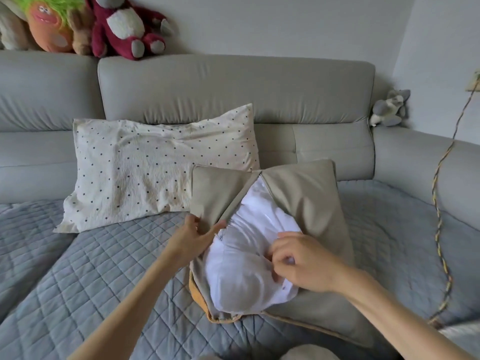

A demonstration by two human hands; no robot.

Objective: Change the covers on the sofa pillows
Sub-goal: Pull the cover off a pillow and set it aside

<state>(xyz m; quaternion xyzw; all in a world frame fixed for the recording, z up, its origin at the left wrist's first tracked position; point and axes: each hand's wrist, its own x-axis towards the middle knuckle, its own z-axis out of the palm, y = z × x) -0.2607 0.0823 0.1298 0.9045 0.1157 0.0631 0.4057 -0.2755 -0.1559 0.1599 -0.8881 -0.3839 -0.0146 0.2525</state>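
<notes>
The right hand (298, 263) has its fingers curled into the white pillow (241, 255), pinching a fold of its fabric. The left hand (193, 237) pinches the edge of the beige cover (306, 201) at its open zip. The pillow bulges out of that opening, lying between both hands on the quilted grey blanket (78, 281). Just behind, touching the cover's far corner, a dotted pillow (145, 167) leans against the grey sofa (233, 87). Stuffed toys (122, 24) sit on the backrest.

Grey sofa (233, 84) with quilted throw (91, 268) against pale wall (285, 24)
</notes>
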